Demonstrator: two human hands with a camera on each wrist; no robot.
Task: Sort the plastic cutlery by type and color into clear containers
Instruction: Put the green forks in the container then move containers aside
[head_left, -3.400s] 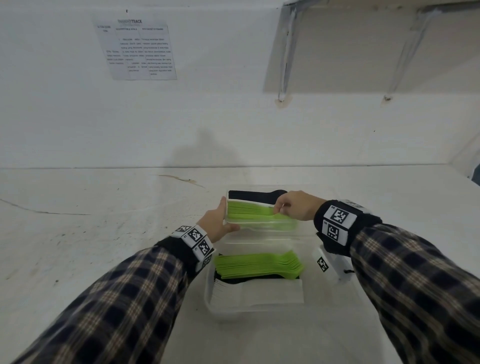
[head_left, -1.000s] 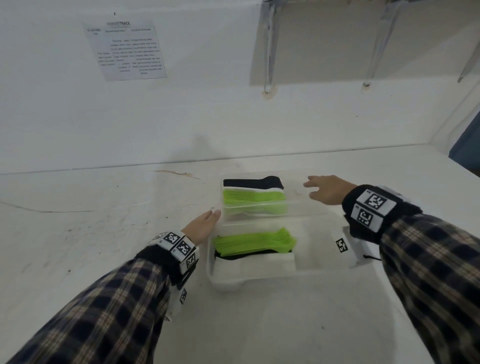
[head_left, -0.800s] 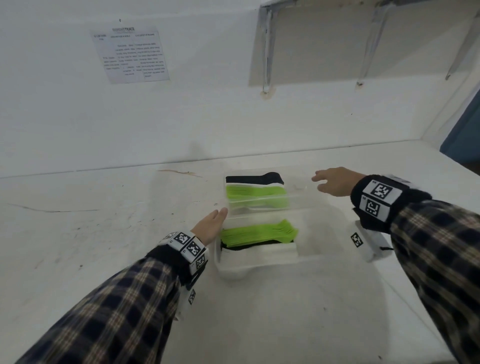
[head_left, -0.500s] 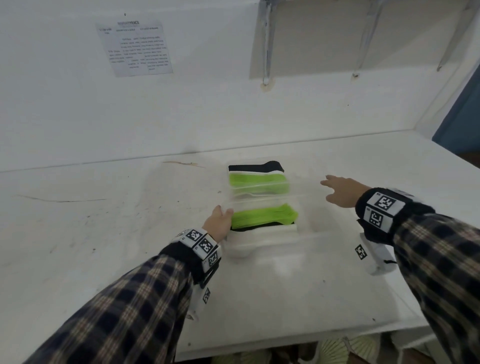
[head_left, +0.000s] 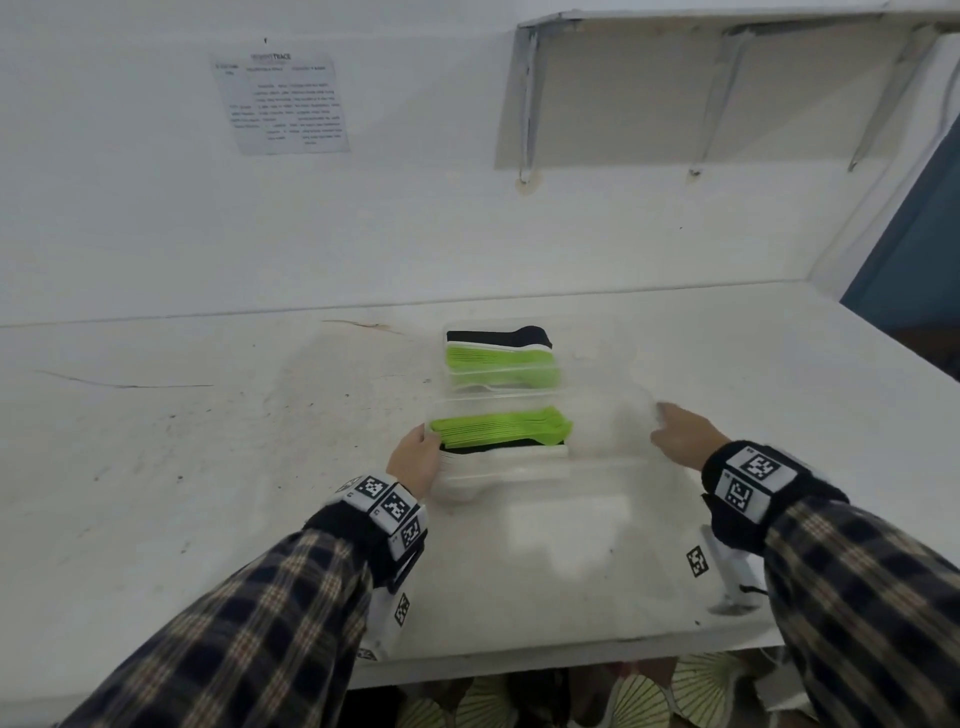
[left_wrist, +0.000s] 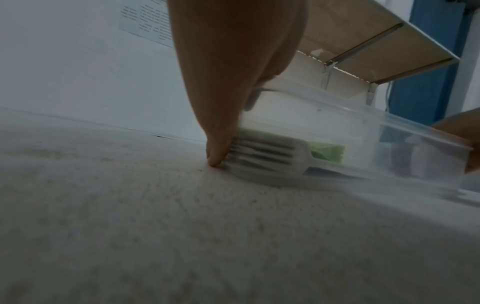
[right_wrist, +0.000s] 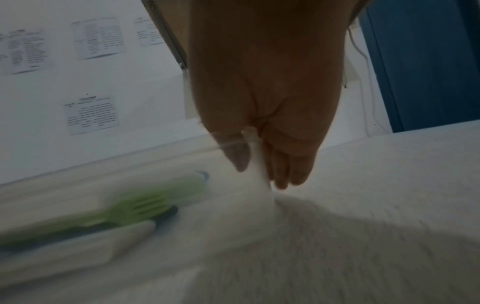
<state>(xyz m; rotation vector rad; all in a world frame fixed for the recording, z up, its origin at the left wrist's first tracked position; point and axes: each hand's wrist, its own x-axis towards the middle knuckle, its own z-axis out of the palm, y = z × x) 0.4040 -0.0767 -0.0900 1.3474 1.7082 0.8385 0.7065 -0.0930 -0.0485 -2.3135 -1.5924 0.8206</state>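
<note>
White tabletop (head_left: 208, 467), two clear containers side by side, one behind the other from the head view. The near container (head_left: 613, 467) holds green forks (head_left: 498, 434) stacked over black cutlery (head_left: 498, 448) and white forks (head_left: 498, 462), all lying lengthwise at its left part; its right part shows bare. The far container (head_left: 597, 358) sits just behind, touching or nearly so, with black cutlery (head_left: 498, 336) at the back and green pieces (head_left: 498, 364) in front of it; type there too small to tell. Left hand (head_left: 413, 462) grips the near container's left end: thumb over the rim, fingers (left_wrist: 218, 152) down the outer wall with a tip on the table, seen in the left wrist view beside the white fork tines (left_wrist: 262, 154). Right hand (head_left: 683, 439) holds the container's right end; the right wrist view shows the thumb inside the clear wall (right_wrist: 255, 164) and the fingers (right_wrist: 291, 164) together outside, pinching it. Both wrist views blurred. Printed sheet (head_left: 283, 101) on the wall behind; shelf bracket (head_left: 524, 104) upper right. Plaid sleeves and marker-tagged wristbands on both arms.
</note>
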